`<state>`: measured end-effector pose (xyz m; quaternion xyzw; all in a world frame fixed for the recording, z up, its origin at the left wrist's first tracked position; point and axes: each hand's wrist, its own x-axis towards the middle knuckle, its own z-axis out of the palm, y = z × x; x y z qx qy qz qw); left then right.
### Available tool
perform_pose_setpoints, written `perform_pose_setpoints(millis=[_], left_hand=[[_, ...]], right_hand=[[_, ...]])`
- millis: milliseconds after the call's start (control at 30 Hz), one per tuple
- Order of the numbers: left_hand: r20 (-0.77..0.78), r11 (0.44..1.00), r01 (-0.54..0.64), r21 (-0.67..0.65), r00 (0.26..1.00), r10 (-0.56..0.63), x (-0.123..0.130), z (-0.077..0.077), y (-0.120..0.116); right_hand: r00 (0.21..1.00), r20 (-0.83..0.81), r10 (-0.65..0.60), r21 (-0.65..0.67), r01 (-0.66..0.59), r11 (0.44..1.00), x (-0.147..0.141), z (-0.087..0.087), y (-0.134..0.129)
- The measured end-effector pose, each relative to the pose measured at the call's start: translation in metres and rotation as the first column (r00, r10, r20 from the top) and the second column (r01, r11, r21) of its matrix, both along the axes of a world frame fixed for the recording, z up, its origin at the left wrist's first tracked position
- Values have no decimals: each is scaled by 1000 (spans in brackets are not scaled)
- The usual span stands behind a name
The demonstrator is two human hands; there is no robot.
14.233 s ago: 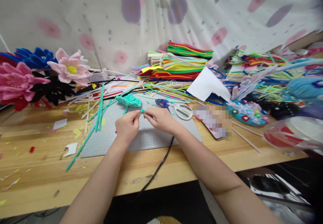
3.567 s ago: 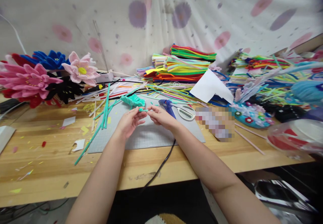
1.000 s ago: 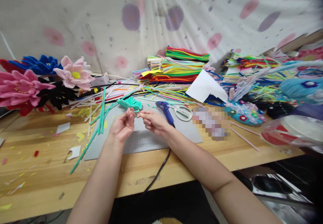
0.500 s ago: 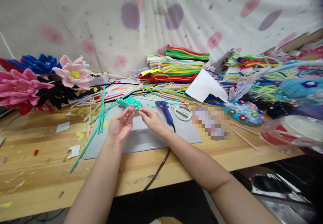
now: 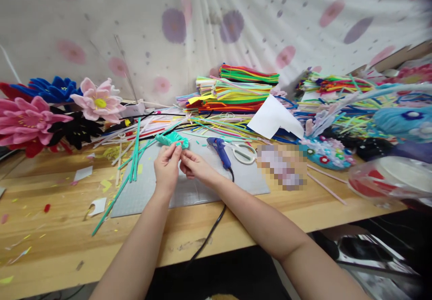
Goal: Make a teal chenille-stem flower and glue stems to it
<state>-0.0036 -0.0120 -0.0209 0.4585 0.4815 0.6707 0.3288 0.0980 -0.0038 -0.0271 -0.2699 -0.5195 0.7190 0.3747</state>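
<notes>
Fingers [image 5: 171,151] of the left hand [image 5: 165,171] were closed in a pinch on a small teal piece [image 5: 178,143], its tip just showing above the thumb. Thumb and forefinger of the right hand [image 5: 195,167] were pressed together just beside it; the piece was so small and so nearly covered that it was hard to tell whether they gripped it too.

Both hands were above a gray cutting mat [image 5: 195,192] on a wooden table [image 5: 50,246]. Just beyond the fingertips lay a pleated teal flower [image 5: 168,138]. To the left, straight teal stems [image 5: 135,156] lay across the mat's edge. To the right lay a blue glue gun [image 5: 221,152], its black cord [image 5: 212,229] trailing over the table's near edge, with white-handled scissors [image 5: 245,154] just beside it.

At the far left stood large fuzzy flowers [image 5: 30,115] in pink, blue, black and red. Along the far side, bundles of colorful fuzzy sticks [image 5: 246,88] were stacked, with a cut sheet of white paper [image 5: 275,115] in front. Behind hung a pale curtain [image 5: 135,11] printed with pink and purple blooms.
</notes>
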Motion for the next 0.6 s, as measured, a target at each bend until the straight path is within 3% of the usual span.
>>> perform_pose_setpoints(millis=[67, 167, 300, 400, 500, 600], left_hand=[[-4, 999, 32, -3, 999, -32, 1, 0, -1], [154, 980, 182, -75, 974, -169, 4, 5, -4], [404, 914, 389, -118, 859, -314, -1, 15, -6], [542, 852, 502, -150, 763, -354, -8, 19, -4], [618, 851, 500, -160, 723, -308, -13, 20, -2], [652, 914, 385, -130, 728, -214, -14, 20, -1]], right_hand=[[999, 36, -23, 29, 22, 999, -1, -1, 2], [996, 75, -41, 34, 38, 999, 1, -3, 6], [999, 16, 30, 33, -31, 999, 7, -5, 9], [996, -16, 91, 8, -91, 996, 10, -5, 8], [995, 3, 97, -43, -97, 994, 10, -3, 4], [996, 35, 78, -6, -78, 997, 6, -1, -2]])
